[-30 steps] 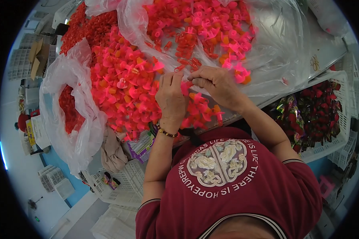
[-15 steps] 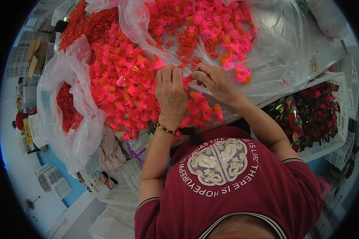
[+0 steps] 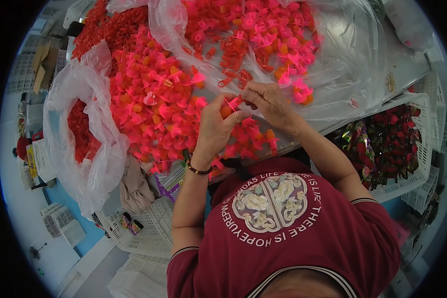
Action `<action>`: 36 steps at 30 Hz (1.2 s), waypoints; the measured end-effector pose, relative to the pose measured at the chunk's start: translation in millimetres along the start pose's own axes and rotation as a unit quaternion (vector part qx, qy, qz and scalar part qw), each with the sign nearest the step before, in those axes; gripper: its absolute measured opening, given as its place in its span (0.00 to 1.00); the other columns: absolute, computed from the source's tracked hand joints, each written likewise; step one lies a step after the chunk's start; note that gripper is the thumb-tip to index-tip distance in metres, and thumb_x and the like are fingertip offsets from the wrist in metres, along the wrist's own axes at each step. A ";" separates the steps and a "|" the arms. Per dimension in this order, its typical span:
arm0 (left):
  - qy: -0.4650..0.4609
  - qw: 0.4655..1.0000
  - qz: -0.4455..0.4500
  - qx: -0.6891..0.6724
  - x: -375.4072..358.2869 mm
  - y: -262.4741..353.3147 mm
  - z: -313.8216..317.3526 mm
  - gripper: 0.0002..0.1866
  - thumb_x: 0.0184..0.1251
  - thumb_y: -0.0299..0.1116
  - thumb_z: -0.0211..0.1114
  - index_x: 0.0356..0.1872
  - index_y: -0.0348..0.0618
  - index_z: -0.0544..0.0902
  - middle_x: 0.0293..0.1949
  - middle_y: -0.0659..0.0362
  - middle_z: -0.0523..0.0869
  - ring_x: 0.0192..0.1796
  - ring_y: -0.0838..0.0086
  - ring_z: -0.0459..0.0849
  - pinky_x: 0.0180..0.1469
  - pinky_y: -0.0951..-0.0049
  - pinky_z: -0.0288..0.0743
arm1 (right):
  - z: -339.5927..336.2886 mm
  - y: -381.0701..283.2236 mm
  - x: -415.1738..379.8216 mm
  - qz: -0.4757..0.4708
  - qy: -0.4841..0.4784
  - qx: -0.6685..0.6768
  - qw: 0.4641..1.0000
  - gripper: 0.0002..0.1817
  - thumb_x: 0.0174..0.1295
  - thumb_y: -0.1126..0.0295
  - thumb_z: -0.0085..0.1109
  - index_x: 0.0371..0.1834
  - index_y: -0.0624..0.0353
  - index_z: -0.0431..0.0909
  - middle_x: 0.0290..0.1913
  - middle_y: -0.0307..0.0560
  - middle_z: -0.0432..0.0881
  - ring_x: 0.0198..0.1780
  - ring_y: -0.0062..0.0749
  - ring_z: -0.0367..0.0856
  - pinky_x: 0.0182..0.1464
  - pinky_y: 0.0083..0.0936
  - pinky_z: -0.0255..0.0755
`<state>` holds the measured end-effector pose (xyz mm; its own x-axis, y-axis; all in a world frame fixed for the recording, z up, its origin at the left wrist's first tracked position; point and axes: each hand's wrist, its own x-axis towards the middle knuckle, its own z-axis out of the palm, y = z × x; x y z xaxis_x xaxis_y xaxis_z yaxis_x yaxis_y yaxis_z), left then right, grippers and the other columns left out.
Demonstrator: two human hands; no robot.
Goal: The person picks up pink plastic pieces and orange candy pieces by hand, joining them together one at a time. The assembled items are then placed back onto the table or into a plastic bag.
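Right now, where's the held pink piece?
Just above centre in the head view: the pink piece is in the left hand, beside the fingertips of the right hand.

Workshop by the look: pink plastic pieces (image 3: 156, 107) heaped over the desk (image 3: 405, 63), filled white crate (image 3: 425, 136) right, more crates (image 3: 159, 223) near left.

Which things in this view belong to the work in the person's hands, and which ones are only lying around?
Apparently part of the work:
- left hand and right hand
- pink-and-orange piece at the left fingers
- pink pieces in a heap
- small red pieces

Probably just lying around:
- beige cloth
- yellowish loops
- cardboard box
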<state>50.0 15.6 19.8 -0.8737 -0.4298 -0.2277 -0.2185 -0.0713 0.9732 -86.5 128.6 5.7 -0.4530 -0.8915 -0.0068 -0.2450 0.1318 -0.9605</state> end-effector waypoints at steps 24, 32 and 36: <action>0.073 0.902 0.028 -0.424 -7.1 -1.2 -15.6 0.23 0.63 0.19 0.54 0.61 0.30 0.67 0.56 0.50 0.74 0.56 0.68 0.76 0.56 0.68 0.73 | -1.7 51.7 44.1 -0.131 0.086 -0.414 0.897 0.10 0.53 0.78 0.53 0.39 0.60 0.77 0.36 0.52 0.77 0.41 0.47 0.77 0.42 0.38 0.72; 0.019 0.918 0.022 -0.397 -3.5 4.7 -11.0 0.25 0.62 0.14 0.51 0.63 0.27 0.64 0.60 0.47 0.72 0.62 0.65 0.74 0.66 0.65 0.69 | -11.7 33.4 27.6 -0.129 0.111 -0.210 0.963 0.11 0.58 0.80 0.54 0.44 0.63 0.76 0.35 0.48 0.77 0.39 0.38 0.78 0.41 0.30 0.73; 0.012 0.924 0.005 -0.383 -4.1 10.9 -3.9 0.25 0.62 0.15 0.51 0.63 0.35 0.66 0.57 0.49 0.76 0.52 0.71 0.80 0.58 0.72 0.74 | -11.7 9.6 19.1 -0.037 0.062 0.052 0.996 0.09 0.63 0.79 0.52 0.46 0.65 0.76 0.38 0.41 0.81 0.37 0.22 0.78 0.40 0.19 0.72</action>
<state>52.8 13.0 31.5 -0.8617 -0.4541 -0.2263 0.1697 -0.6783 0.7149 -107.5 118.0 -0.5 -0.5410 -0.8359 0.0933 -0.1950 0.0167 -0.9807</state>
